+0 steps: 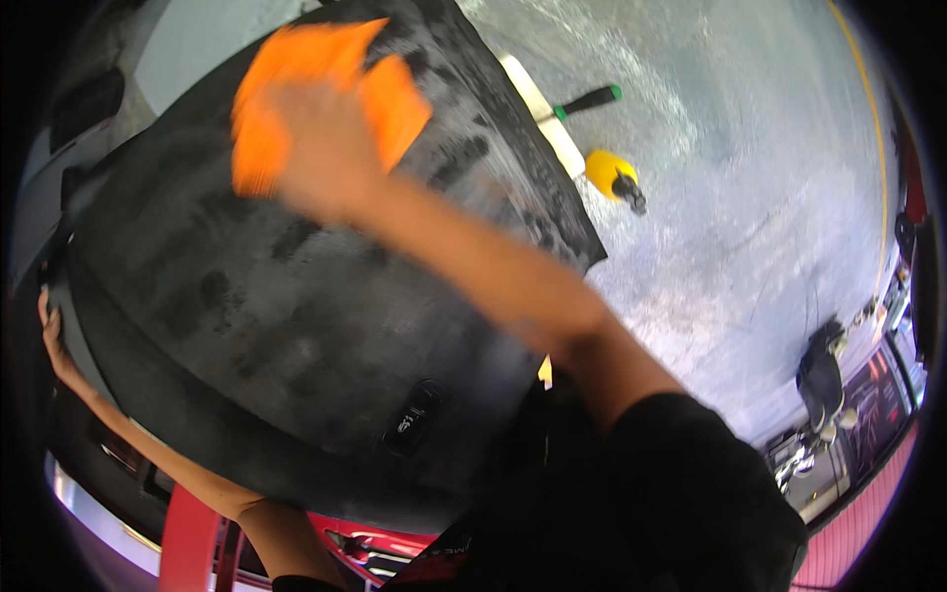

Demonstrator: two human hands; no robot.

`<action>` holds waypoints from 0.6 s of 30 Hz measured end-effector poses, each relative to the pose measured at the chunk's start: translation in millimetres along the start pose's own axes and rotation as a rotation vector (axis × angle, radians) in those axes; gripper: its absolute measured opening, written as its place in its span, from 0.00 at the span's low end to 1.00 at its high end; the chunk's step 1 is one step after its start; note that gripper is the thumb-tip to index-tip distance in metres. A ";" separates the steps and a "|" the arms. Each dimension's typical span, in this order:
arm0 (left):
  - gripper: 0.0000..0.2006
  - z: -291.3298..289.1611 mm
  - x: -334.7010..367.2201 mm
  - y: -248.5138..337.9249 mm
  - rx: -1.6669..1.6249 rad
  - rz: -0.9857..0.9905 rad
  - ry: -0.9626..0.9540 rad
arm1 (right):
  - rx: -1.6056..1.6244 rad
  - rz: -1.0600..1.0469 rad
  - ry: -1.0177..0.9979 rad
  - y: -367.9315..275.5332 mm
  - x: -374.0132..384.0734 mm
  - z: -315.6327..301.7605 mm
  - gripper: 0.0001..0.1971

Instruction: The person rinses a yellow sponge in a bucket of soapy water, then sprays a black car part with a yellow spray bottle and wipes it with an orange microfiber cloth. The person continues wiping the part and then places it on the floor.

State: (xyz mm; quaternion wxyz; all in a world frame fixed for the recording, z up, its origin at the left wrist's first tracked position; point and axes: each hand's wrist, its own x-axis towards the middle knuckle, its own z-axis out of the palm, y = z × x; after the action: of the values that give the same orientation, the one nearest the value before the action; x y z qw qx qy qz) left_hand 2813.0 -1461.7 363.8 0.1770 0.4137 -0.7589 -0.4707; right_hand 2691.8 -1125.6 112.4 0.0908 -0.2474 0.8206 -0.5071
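Note:
A large black panel [326,306] with a matte, patchy, damp-looking surface fills the middle of the view. An oval recessed fitting [414,419] is set in it near my body. My right hand [330,148], smeared by motion, presses a bright orange cloth [296,59] onto the panel's far part; the cloth spreads out on both sides of the hand. At the far left my left hand [51,331] grips the panel's edge, with part of its fingers hidden there.
On the grey floor [730,197], right of the panel, lie a yellow bottle [609,175] with a black top and a green-and-black handled tool [589,102] across a pale strip [541,113]. A dark object [821,370] stands farther right. Something red [187,538] shows below the panel.

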 end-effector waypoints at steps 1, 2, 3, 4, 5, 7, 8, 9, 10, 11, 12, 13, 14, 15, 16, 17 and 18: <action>0.25 14.2 -14.5 0.4 -0.015 0.039 -0.009 | 0.097 -0.184 -0.035 -48.7 -28.0 3.3 0.32; 0.25 24.3 -23.8 0.1 -0.028 0.077 -0.027 | 0.146 -0.313 -0.099 -96.0 -59.4 -12.4 0.31; 0.25 27.3 -28.3 8.4 0.007 0.094 -0.050 | 0.204 -0.459 -0.153 -124.7 -74.8 -31.2 0.29; 0.25 26.9 -29.9 16.0 0.043 0.106 -0.071 | 0.244 -0.512 -0.241 -123.5 -80.4 -34.7 0.30; 0.25 32.1 -26.4 15.0 0.066 0.113 -0.113 | 0.260 -0.550 -0.327 -110.6 -96.2 -32.7 0.32; 0.26 31.8 -40.0 28.2 0.085 0.139 -0.106 | -0.041 -0.402 -0.164 -60.4 -103.2 -24.0 0.34; 0.26 29.3 -42.4 28.8 0.070 0.167 -0.065 | -0.063 -0.164 -0.135 -40.1 -96.9 -31.8 0.39; 0.25 23.7 -42.2 35.7 0.199 0.270 -0.087 | -0.039 0.043 -0.100 -12.8 -96.4 -37.0 0.42; 0.23 11.2 -23.5 17.6 0.316 0.341 -0.121 | -0.125 0.044 -0.026 41.0 -107.7 -30.4 0.42; 0.20 -1.0 -21.9 7.6 0.347 0.375 -0.097 | -0.184 0.090 -0.050 83.0 -120.3 -25.9 0.38; 0.18 4.5 -17.8 1.5 0.225 0.306 -0.092 | -0.341 0.198 -0.160 106.6 -135.3 -45.6 0.35; 0.19 39.3 -30.0 14.7 0.196 0.267 -0.093 | -0.448 0.362 -0.236 128.6 -155.1 -71.4 0.34; 0.21 50.6 -29.2 18.5 0.245 0.360 -0.126 | -0.420 0.379 -0.304 135.2 -170.5 -92.7 0.34; 0.23 41.9 -29.3 19.2 0.443 0.483 -0.097 | -0.376 0.379 -0.386 135.2 -184.2 -106.8 0.33; 0.26 34.2 -37.7 27.4 0.503 0.579 -0.125 | -0.325 0.375 -0.473 133.6 -197.2 -117.7 0.34; 0.25 31.7 -46.4 36.8 0.483 0.621 -0.073 | -0.157 0.449 -0.483 146.6 -214.8 -120.9 0.32; 0.25 22.7 -58.9 26.9 0.604 0.582 -0.026 | -0.054 0.508 -0.599 110.7 -218.4 -125.8 0.29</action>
State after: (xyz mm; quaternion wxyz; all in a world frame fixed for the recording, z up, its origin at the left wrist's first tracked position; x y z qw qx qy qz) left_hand 2820.7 -1396.2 382.8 0.1637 0.2094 -0.9502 -0.1626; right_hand 2794.8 -877.5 52.1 0.4425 -0.1758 0.8059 -0.3520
